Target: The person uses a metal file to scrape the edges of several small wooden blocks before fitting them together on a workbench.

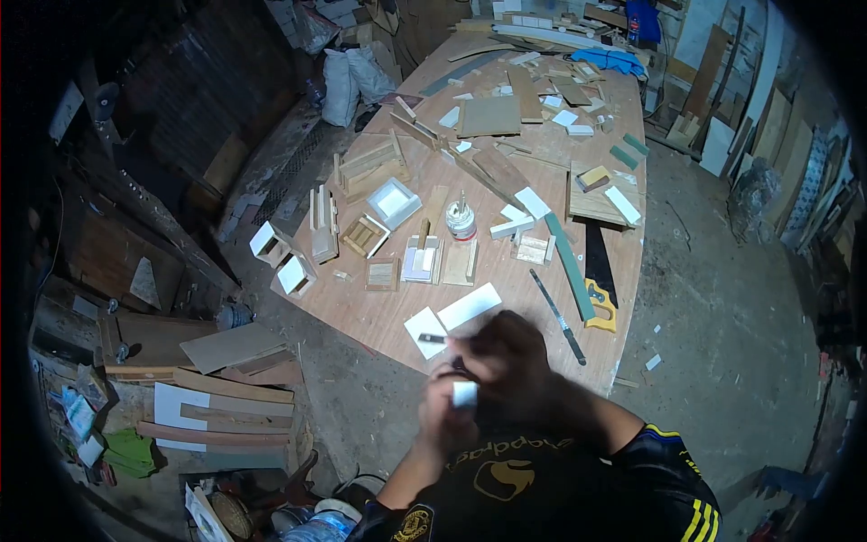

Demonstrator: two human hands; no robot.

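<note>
Blur hides much here: the right hand (506,357) and left hand (447,406) close together on a small white piece (464,394), held above the near edge of the workbench (379,316). A loosened pinch could drop it to the floor.

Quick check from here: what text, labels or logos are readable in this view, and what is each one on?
Nothing reads clearly.
Black shirt: yellow lettering across the chest, seen upside down and blurred, unreadable; a yellow emblem sits beside it.
Shirt sleeve badge: round yellow crest, too small to read.
Glue bottle: label too small to read.
Small white piece in the hands: no visible marking.
</note>
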